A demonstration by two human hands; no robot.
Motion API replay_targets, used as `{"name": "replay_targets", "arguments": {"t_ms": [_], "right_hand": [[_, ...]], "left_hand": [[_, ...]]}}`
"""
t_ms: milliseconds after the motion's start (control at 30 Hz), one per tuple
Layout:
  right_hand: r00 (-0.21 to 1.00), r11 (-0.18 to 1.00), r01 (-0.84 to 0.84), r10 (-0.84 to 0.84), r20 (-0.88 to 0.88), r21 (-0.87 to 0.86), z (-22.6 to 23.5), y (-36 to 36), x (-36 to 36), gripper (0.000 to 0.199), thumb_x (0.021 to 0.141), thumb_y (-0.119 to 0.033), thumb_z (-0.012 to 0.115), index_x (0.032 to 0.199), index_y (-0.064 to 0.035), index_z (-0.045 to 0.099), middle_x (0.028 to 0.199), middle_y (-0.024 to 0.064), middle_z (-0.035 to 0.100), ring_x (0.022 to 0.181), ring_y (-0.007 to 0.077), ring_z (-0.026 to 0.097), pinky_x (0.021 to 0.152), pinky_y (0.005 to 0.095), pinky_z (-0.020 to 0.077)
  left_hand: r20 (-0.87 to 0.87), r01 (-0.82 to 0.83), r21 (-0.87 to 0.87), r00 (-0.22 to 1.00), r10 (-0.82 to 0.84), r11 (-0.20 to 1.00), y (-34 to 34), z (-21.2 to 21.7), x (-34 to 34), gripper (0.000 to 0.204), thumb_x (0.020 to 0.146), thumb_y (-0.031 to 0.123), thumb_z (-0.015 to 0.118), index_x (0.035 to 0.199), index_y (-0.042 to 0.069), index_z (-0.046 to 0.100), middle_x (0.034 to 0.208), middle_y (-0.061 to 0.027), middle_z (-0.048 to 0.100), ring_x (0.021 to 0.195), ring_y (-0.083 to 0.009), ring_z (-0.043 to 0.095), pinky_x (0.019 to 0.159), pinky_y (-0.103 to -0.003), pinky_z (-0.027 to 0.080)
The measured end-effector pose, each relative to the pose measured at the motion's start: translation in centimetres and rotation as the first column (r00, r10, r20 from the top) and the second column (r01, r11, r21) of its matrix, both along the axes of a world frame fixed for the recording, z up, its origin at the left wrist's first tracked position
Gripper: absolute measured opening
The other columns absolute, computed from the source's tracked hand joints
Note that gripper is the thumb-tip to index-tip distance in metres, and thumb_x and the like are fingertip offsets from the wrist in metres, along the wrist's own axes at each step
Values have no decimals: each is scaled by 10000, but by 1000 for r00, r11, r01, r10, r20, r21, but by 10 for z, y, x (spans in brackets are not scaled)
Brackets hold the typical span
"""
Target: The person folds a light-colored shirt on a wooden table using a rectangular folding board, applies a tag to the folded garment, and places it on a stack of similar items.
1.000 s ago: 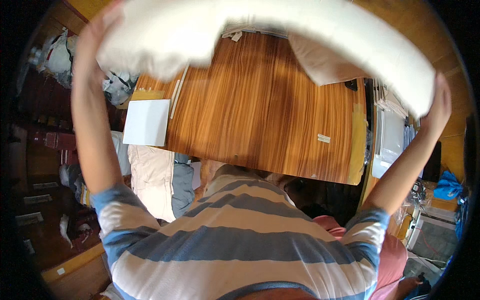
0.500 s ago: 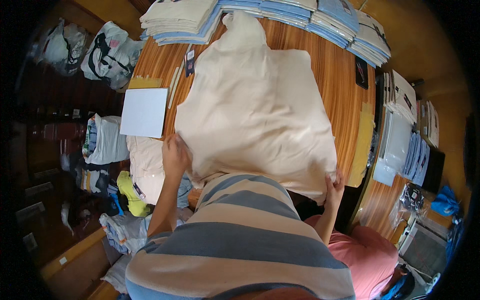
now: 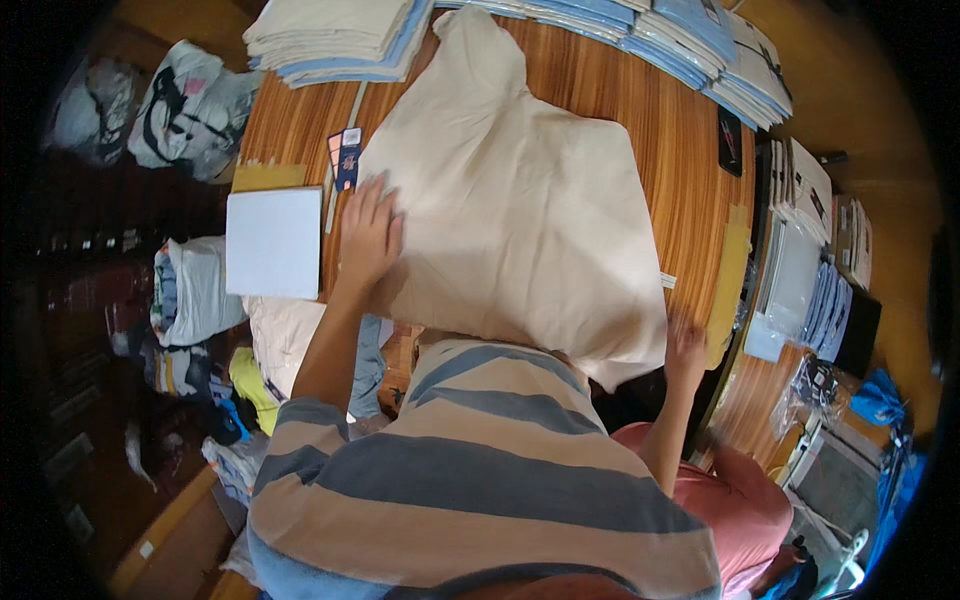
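Half a second ago both our hands were at the near edge of the cream garment [image 3: 510, 215], which had just been spread on the wooden worktop [image 3: 690, 170]; a second ago we held it up overhead. Now the left hand [image 3: 370, 235] has slid up the garment's left side and lies flat on it, fingers spread, palm pressing the cloth. The right hand [image 3: 686, 345] is at the near right corner and has shifted outward; it is motion-blurred, so we cannot tell whether it pinches the hem or only rests there. We judge this as smoothing: the cloth is down and being flattened.

Garment: lies across the middle of the worktop, narrow end pointing away from us, near edge hanging slightly over the worktop rim by our striped shirt.

Surface: warm striped wood grain. Along the far edge, stacks of folded cream and pale-blue garments [image 3: 330, 35], more stacks at far right [image 3: 700, 40]. Small hang tags [image 3: 345, 155] just beside the left hand. A white board [image 3: 273, 242] at the left rim. A dark phone-like slab [image 3: 729, 140] to the right.

Room: bags and bundled clothes [image 3: 190, 105] on the floor at left; flat clear-wrapped packs [image 3: 800, 250] on a side surface at right.
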State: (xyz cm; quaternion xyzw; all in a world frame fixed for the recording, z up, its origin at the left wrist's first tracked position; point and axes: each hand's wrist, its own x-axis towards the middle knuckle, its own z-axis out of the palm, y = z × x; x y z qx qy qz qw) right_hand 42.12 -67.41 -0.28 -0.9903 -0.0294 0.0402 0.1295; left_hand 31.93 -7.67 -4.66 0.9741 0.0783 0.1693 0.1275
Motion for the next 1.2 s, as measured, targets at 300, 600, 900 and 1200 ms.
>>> {"name": "replay_targets", "arguments": {"t_ms": [300, 600, 900, 1200], "right_hand": [[832, 796, -461, 541, -123, 392, -6, 241, 313, 735, 803, -383, 900, 1382, -18, 632, 1297, 217, 706, 1190, 326, 686, 1021, 418, 532], [646, 825, -559, 497, -579, 85, 29, 120, 385, 504, 789, -375, 882, 1126, -17, 773, 1081, 185, 775, 1020, 314, 736, 884, 407, 560], [903, 932, -359, 362, 233, -58, -39, 103, 307, 450, 995, -364, 644, 1343, -80, 677, 1403, 228, 620, 1250, 426, 619, 1008, 522, 510], [915, 956, -213, 268, 301, -203, -96, 124, 372, 774, 1076, -626, 340, 1678, -141, 306, 1750, 152, 247, 1616, 404, 196, 1295, 599, 132]], "left_hand": [[-130, 319, -11, 939, -318, 948, -36, -29, 268, 490, 1076, 387, 517, 1555, 288, 514, 1681, -26, 405, 1584, -344, 284, 1232, -717, 199], [-242, 290, 157, 938, -248, 944, -32, -27, 292, 556, 1075, 519, 474, 1615, 402, 411, 1760, -6, 232, 1616, -418, 145, 1182, -831, 107], [-141, 407, 110, 910, -391, 907, -33, -28, 292, 530, 1074, 461, 503, 1594, 369, 464, 1739, -32, 288, 1610, -397, 186, 1219, -780, 98], [-239, 356, 195, 921, -307, 914, -33, -21, 346, 534, 1081, 488, 487, 1603, 378, 455, 1735, 50, 315, 1617, -360, 194, 1234, -761, 79]]}}
